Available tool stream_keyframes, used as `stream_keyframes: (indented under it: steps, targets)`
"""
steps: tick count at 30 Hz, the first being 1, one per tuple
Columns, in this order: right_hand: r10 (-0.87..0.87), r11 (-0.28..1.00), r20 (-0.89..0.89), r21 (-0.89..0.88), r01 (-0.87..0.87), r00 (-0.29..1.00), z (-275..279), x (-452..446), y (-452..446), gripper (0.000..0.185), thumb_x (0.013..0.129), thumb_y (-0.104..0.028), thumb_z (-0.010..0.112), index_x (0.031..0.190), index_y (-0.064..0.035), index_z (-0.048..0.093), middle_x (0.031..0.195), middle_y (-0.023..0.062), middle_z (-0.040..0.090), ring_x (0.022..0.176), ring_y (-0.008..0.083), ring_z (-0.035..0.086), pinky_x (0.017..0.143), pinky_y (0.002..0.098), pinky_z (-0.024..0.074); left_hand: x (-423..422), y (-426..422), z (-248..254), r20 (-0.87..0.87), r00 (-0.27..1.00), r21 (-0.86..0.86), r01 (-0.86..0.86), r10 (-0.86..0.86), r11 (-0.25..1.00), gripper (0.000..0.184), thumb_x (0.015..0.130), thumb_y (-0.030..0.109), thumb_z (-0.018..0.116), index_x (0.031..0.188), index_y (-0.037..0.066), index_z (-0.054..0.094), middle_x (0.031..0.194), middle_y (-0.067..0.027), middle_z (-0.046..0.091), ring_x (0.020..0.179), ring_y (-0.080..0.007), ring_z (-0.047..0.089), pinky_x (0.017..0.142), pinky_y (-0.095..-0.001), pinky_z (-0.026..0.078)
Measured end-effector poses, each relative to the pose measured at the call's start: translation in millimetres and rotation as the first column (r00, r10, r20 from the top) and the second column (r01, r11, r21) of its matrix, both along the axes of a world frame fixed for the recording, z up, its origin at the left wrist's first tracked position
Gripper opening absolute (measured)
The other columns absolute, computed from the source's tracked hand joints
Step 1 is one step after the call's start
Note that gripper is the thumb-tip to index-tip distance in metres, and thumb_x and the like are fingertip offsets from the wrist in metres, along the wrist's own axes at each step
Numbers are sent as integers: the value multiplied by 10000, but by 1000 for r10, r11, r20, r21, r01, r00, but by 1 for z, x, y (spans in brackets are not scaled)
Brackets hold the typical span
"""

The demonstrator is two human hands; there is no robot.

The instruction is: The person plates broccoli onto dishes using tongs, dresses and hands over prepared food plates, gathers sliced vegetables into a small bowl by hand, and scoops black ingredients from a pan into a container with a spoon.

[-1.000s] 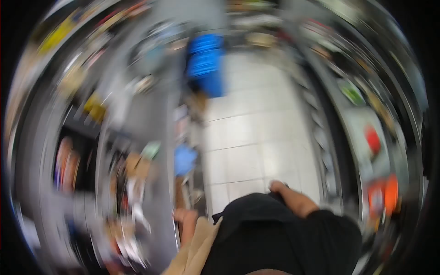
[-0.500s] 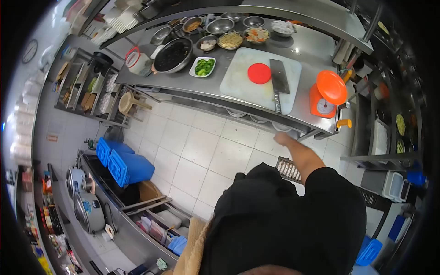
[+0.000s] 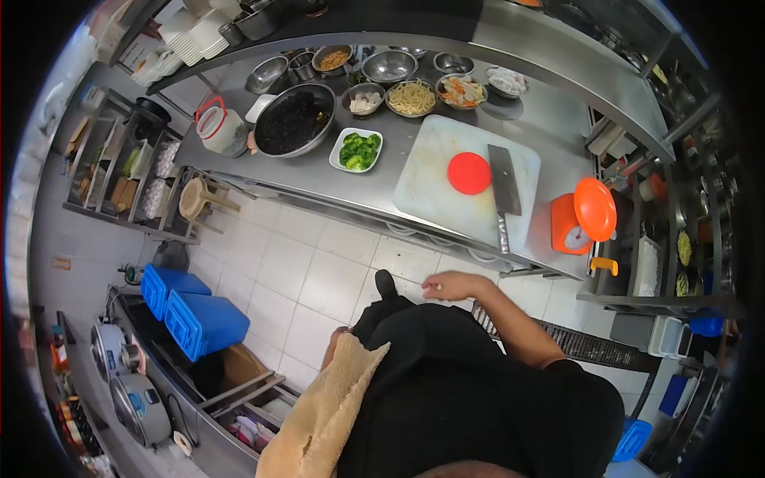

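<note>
My right hand [image 3: 451, 286] hangs in the air in front of the steel counter [image 3: 311, 182], its fingers loosely bent and apart, and I see nothing held in it. Only a bit of my left hand [image 3: 335, 343] shows beside a tan towel [image 3: 323, 406]; its fingers are hidden. On the counter lies a white cutting board [image 3: 426, 171] bearing a red round disc [image 3: 469, 174] and a cleaver [image 3: 505, 182]. To the board's left stands a square white dish of broccoli [image 3: 358, 150]. An orange kitchen scale [image 3: 572, 226] is at the right end. Neither hand touches these things.
Bowls of noodles [image 3: 413, 98], sliced vegetables [image 3: 461, 92] and a black soaked food [image 3: 295, 119] line the counter's back, under a steel shelf [image 3: 446, 44]. Blue lidded bins [image 3: 209, 323] and rice cookers [image 3: 137, 406] stand lower left. A floor drain grate [image 3: 586, 344] runs at right.
My right hand has drawn back from the counter's edge toward my body. The view has shifted, and part of my left hand now shows beside the towel. The items on the counter stay put.
</note>
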State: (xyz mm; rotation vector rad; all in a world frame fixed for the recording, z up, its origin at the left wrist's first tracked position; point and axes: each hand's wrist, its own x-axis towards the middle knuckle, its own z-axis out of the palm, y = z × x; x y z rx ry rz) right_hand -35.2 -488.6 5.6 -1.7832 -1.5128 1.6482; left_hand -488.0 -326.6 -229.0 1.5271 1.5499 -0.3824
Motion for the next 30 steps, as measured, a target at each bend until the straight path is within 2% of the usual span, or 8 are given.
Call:
stream_keyframes:
  steps: [10, 12, 13, 14, 17, 20, 26, 30]
  targets:
    - [-751, 634, -1, 278, 722, 660, 85, 216, 213, 382, 1013, -348, 614, 1255, -57, 663, 990, 59, 690, 814, 135, 656, 655, 330, 551, -71, 112, -73, 93, 866, 194, 468, -491, 862, 433, 1024, 336, 495, 1197, 3, 710, 1218, -211, 712, 1142, -373, 659, 1013, -452, 505]
    - [-809, 581, 216, 426, 693, 546, 93, 287, 262, 381, 1004, -284, 598, 1265, -11, 644, 1067, 148, 701, 900, 219, 697, 732, 365, 564, -71, 117, -54, 191, 954, 37, -241, 229, 970, 395, 1008, 327, 589, 1268, 42, 675, 1189, -146, 727, 1046, -303, 671, 881, -432, 542]
    - [-391, 917, 765, 373, 143, 511, 55, 376, 280, 386, 969, -300, 628, 1242, -28, 655, 1130, 153, 703, 917, 275, 697, 760, 405, 566, -59, 124, -23, 156, 793, -166, -567, 589, 807, 412, 968, 350, 633, 1306, 115, 644, 1083, -85, 669, 946, -204, 630, 745, -410, 545]
    - [-115, 922, 993, 103, -374, -9, 19, 463, 299, 392, 935, -315, 657, 1218, -45, 666, 1194, 157, 705, 935, 332, 697, 788, 445, 567, -55, 127, -5, 148, 768, -176, -599, 622, 781, 404, 1005, 385, 603, 1310, 122, 631, 1065, -48, 652, 900, -196, 595, 729, -383, 517]
    - [-608, 789, 751, 535, 301, 259, 4, 592, 356, 495, 871, -312, 693, 1282, -40, 650, 1267, 222, 673, 1142, 405, 659, 970, 465, 525, -53, 118, 12, 168, 773, -53, -612, 611, 789, 416, 1021, 290, 636, 1305, -15, 628, 1217, -125, 713, 1105, -237, 648, 979, -355, 498]
    - [-532, 830, 844, 536, 154, -71, -16, 617, 407, 516, 848, -311, 704, 1290, -49, 654, 1205, 235, 706, 1161, 393, 668, 993, 466, 519, -33, 91, 43, 62, 826, 93, -563, 560, 821, 438, 999, 308, 660, 1285, -23, 639, 1237, -187, 710, 1172, -289, 663, 1018, -376, 504]
    - [-371, 920, 900, 322, 225, 229, -32, 657, 437, 543, 854, -220, 619, 1382, -93, 613, 1164, 267, 711, 1128, 481, 662, 973, 526, 534, -77, -11, -17, -24, 998, 41, 66, -65, 997, 490, 960, 365, 685, 1274, -9, 645, 1168, -203, 732, 1112, -323, 708, 950, -420, 556]
    - [-551, 833, 652, 391, 391, 521, -39, 706, 414, 415, 874, -234, 713, 1245, -49, 689, 1006, 153, 755, 932, 279, 738, 802, 409, 570, -16, 7, 18, -167, 938, -166, -332, 305, 929, 489, 951, 351, 694, 1271, -15, 645, 1183, -198, 729, 1115, -319, 709, 952, -417, 558]
